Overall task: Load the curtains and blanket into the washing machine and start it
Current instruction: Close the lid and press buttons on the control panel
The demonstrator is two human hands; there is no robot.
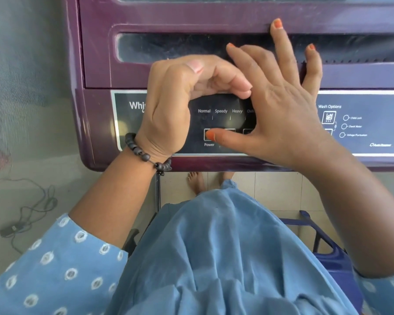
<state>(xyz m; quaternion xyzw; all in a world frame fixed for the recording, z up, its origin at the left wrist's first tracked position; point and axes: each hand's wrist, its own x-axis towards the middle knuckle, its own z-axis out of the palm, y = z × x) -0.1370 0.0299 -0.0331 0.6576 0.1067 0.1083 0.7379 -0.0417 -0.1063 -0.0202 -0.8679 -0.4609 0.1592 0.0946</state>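
A purple top-loading washing machine [96,64] fills the upper view, its lid [214,17] closed with a dark window. Along its front edge runs a dark control panel [362,123] with program names and a Power button [208,134]. My right hand [280,103] is spread flat over the panel, its thumb tip pressing on the Power button. My left hand [180,98] hovers over the panel's left part, fingers curled in an arch and holding nothing; it shades the panel. No curtains or blanket show.
A grey mesh screen [27,87] hangs at the left, with a black cable and adapter [21,217] behind it on the floor. A blue plastic stand [323,242] sits at the lower right on tiled floor. My bare feet [196,180] are under the machine's edge.
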